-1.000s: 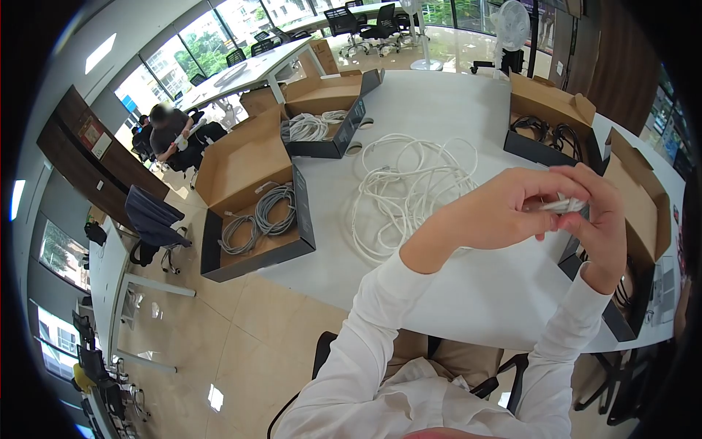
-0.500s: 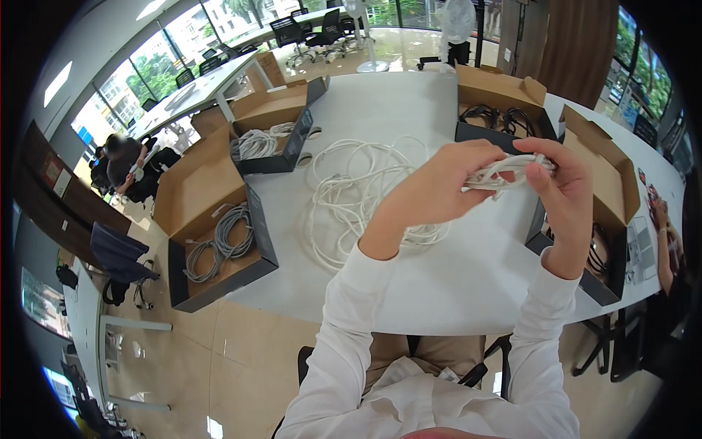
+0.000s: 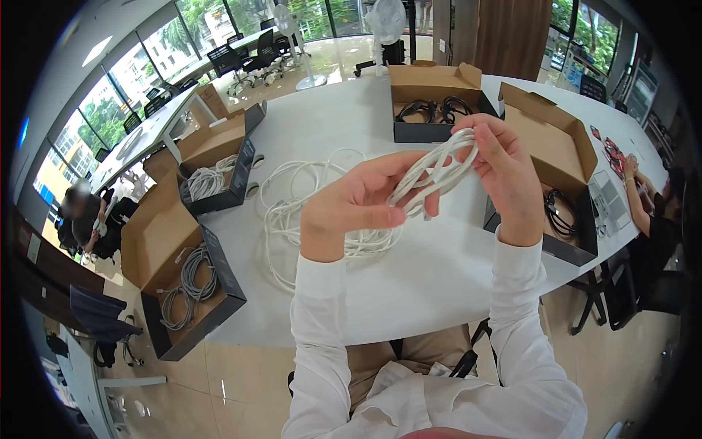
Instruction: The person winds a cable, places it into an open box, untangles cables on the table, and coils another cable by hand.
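Your left hand (image 3: 344,205) and right hand (image 3: 512,186) are closed on a loop of white cord (image 3: 433,165), one at each end. The loop is up in the air over the white table (image 3: 439,282), tilted, with its right end higher. A messy pile of white cord (image 3: 281,219) lies on the table, behind and to the left of your left hand. An open box (image 3: 548,143) with black cord (image 3: 559,212) in it sits near your right hand.

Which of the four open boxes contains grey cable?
The near-left box, with grey cable inside; the far-left box holds white cable, the far-right box and near-right box black cables.
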The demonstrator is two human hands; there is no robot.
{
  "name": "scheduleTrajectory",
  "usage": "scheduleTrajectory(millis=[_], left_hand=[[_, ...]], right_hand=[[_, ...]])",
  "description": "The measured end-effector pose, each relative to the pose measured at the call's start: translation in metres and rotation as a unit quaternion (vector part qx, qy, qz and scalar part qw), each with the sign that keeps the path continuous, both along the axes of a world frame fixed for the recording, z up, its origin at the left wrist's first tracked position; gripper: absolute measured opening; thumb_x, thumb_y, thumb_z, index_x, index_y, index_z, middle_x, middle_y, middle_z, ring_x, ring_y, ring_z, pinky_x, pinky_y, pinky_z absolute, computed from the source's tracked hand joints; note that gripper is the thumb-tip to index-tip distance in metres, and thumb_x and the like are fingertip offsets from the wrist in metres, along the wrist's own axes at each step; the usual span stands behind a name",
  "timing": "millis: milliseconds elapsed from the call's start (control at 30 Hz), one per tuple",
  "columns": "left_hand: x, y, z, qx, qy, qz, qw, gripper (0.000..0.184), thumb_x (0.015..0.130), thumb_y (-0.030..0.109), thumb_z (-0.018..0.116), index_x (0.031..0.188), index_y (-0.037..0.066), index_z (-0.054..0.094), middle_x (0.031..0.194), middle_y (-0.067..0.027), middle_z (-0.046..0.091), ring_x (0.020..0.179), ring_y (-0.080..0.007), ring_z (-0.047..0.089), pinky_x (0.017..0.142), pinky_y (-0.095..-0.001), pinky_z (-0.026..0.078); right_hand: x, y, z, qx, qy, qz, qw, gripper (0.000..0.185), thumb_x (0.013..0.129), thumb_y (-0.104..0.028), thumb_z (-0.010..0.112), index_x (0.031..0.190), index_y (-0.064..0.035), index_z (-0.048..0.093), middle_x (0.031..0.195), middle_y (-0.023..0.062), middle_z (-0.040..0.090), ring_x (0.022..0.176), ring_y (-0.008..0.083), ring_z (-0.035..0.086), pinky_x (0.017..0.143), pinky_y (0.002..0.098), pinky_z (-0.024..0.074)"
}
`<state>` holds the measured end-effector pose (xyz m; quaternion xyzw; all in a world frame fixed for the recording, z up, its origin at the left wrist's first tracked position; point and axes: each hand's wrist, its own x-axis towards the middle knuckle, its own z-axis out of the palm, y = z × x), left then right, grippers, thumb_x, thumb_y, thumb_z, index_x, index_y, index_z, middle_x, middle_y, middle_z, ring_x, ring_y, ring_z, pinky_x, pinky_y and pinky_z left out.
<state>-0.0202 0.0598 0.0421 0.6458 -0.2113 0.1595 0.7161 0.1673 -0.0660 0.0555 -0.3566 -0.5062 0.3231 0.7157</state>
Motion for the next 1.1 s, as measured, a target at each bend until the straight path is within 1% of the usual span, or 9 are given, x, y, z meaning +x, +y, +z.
scheduleTrajectory(millis=[167, 267, 367, 467, 567, 667, 767, 867, 1100], left_hand=[[-0.001, -0.013, 0.01, 0.03, 0.053, 0.188, 0.98, 0.056, 0.077, -0.003, 0.068, 0.13, -0.004, 0.048, 0.1, -0.006, 0.061, 0.073, -0.0082, 0.055, 0.067, -0.0224, 0.046], [0.005, -0.012, 0.014, 0.141, 0.043, 0.291, 0.945, 0.036, 0.081, -0.007, 0.062, 0.116, -0.001, 0.058, 0.098, -0.0032, 0.062, 0.075, -0.0072, 0.057, 0.064, -0.0221, 0.048], [0.015, -0.014, 0.014, 0.162, 0.064, 0.394, 0.902, 0.025, 0.083, -0.006, 0.062, 0.107, -0.002, 0.061, 0.101, -0.0055, 0.065, 0.084, -0.0079, 0.062, 0.064, -0.0227, 0.05], [0.025, -0.008, 0.005, 0.23, 0.011, 0.522, 0.821, 0.022, 0.083, -0.004, 0.062, 0.105, -0.002, 0.062, 0.106, -0.0095, 0.066, 0.093, -0.011, 0.065, 0.074, -0.0256, 0.052], [0.034, -0.001, -0.004, 0.166, -0.108, 0.509, 0.837, 0.024, 0.084, -0.003, 0.063, 0.108, -0.002, 0.061, 0.115, -0.0129, 0.064, 0.102, -0.0154, 0.064, 0.085, -0.0286, 0.05], [0.03, 0.001, -0.001, 0.21, -0.148, 0.506, 0.823, 0.029, 0.084, -0.002, 0.063, 0.113, -0.001, 0.06, 0.127, -0.0154, 0.057, 0.109, -0.0204, 0.061, 0.093, -0.0311, 0.047], [0.034, -0.004, -0.001, 0.091, -0.181, 0.468, 0.86, 0.034, 0.081, -0.001, 0.063, 0.115, 0.001, 0.061, 0.136, -0.016, 0.049, 0.111, -0.0239, 0.06, 0.095, -0.0342, 0.047], [0.035, -0.003, -0.002, 0.069, -0.202, 0.439, 0.873, 0.043, 0.084, 0.0, 0.062, 0.126, 0.001, 0.052, 0.145, -0.0163, 0.036, 0.113, -0.0274, 0.059, 0.097, -0.0357, 0.047], [0.038, -0.013, 0.001, -0.028, -0.256, 0.438, 0.861, 0.061, 0.086, -0.005, 0.059, 0.14, 0.003, 0.032, 0.148, -0.0169, 0.033, 0.117, -0.0356, 0.057, 0.097, -0.0363, 0.048]], right_hand=[[0.001, 0.004, -0.002, 0.006, 0.024, 0.017, 1.0, 0.027, 0.093, -0.026, 0.064, 0.103, -0.0012, 0.067, 0.076, -0.0038, 0.058, 0.068, 0.0054, 0.045, 0.064, 0.0208, 0.0369], [0.0, 0.007, -0.001, 0.011, 0.037, 0.004, 0.999, 0.026, 0.094, -0.025, 0.063, 0.101, -0.001, 0.066, 0.073, -0.0041, 0.056, 0.066, 0.0057, 0.044, 0.063, 0.021, 0.0364], [0.001, 0.008, -0.001, 0.008, 0.037, -0.006, 0.999, 0.025, 0.094, -0.025, 0.063, 0.099, -0.0011, 0.065, 0.07, -0.0041, 0.053, 0.065, 0.0058, 0.043, 0.062, 0.0212, 0.0362], [-0.001, 0.008, -0.001, 0.004, 0.011, -0.001, 1.0, 0.025, 0.094, -0.025, 0.063, 0.098, -0.0011, 0.065, 0.068, -0.0042, 0.051, 0.064, 0.0055, 0.042, 0.062, 0.0209, 0.036], [-0.004, 0.009, -0.002, -0.001, 0.003, -0.027, 1.0, 0.026, 0.093, -0.027, 0.063, 0.096, -0.0008, 0.065, 0.067, -0.0046, 0.05, 0.063, 0.0047, 0.042, 0.061, 0.0204, 0.0358], [-0.004, 0.012, -0.002, -0.002, -0.022, -0.091, 0.996, 0.028, 0.093, -0.029, 0.064, 0.094, -0.0006, 0.066, 0.066, -0.0049, 0.051, 0.062, 0.0037, 0.043, 0.058, 0.0201, 0.0356], [-0.003, 0.015, -0.002, 0.01, -0.042, -0.136, 0.99, 0.03, 0.093, -0.03, 0.064, 0.093, -0.0005, 0.067, 0.064, -0.0052, 0.051, 0.059, 0.0029, 0.043, 0.054, 0.0199, 0.0353], [-0.005, 0.016, -0.001, 0.015, -0.04, -0.165, 0.985, 0.03, 0.093, -0.031, 0.064, 0.093, -0.0006, 0.068, 0.061, -0.0055, 0.05, 0.056, 0.0024, 0.042, 0.051, 0.0196, 0.035], [-0.003, 0.017, -0.001, 0.01, -0.036, -0.171, 0.985, 0.031, 0.092, -0.032, 0.066, 0.086, -0.0016, 0.065, 0.057, -0.0067, 0.045, 0.05, 0.0018, 0.04, 0.046, 0.0189, 0.0344]])
